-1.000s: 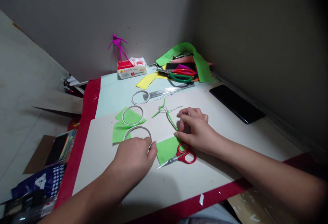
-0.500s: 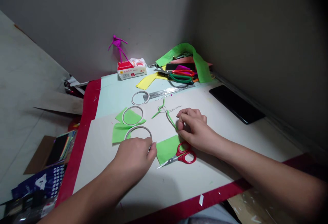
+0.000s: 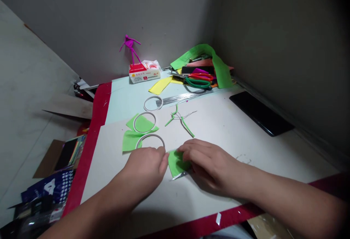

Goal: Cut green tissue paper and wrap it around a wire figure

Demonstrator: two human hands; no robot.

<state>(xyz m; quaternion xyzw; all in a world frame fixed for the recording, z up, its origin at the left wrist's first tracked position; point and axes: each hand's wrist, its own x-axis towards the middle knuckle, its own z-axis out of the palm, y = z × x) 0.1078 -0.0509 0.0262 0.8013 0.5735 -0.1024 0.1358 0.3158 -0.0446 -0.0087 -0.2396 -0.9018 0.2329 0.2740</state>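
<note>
My left hand (image 3: 147,164) is closed in a fist beside the nearest white ring (image 3: 151,135), over its lower edge. What its fingers hold, if anything, is hidden. My right hand (image 3: 209,164) hovers low over a green crepe paper piece (image 3: 175,164), fingers bent but apart from the thumb, casting a shadow on it. Beneath this hand lie scissors; only the blade tips (image 3: 179,175) show, the red handles being covered. Beyond it rests a small green-wrapped wire shape (image 3: 187,126) with thin bare wire. Two more green pieces (image 3: 129,141) lie around the rings at left.
Farther back are two more white rings (image 3: 144,122), a bundle of thin wires (image 3: 183,97), and a heap with green-handled scissors (image 3: 198,83) and coloured strips. A magenta figure (image 3: 129,46) stands on a small box (image 3: 144,74). A black phone (image 3: 261,113) lies at right.
My right hand has moved down and nearer, from beside the green-wrapped wire to above the green paper and scissors, covering the red handles. My left hand has stayed in place.
</note>
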